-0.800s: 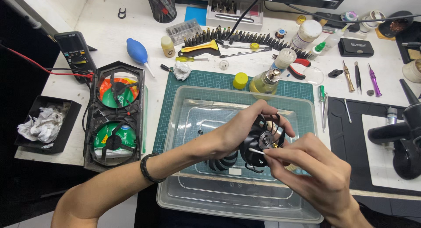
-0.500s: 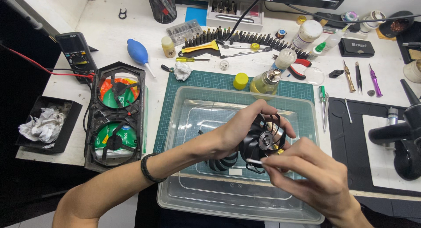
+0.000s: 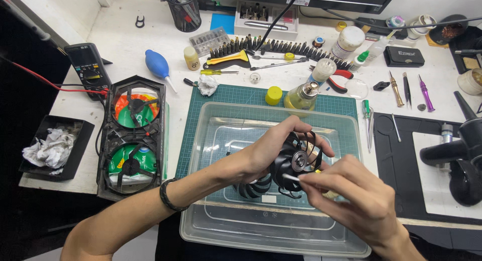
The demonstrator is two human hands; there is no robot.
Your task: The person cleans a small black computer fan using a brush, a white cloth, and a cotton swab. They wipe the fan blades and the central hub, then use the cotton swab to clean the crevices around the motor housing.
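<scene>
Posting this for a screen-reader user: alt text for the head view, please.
Over a clear plastic tub on a green cutting mat, the left hand holds a black fan while the right hand touches a thin white-tipped stick near its hub. A black dual-fan shroud lies to the left, with tools scattered behind.

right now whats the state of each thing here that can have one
left hand: gripping the black fan
right hand: pinching a thin white stick
black fan: held above the tub, hub facing up
thin white stick: tip at the fan hub
clear plastic tub: open, no lid
fan shroud: lying flat on the desk
yellow-liquid bottle: upright, capped
</scene>
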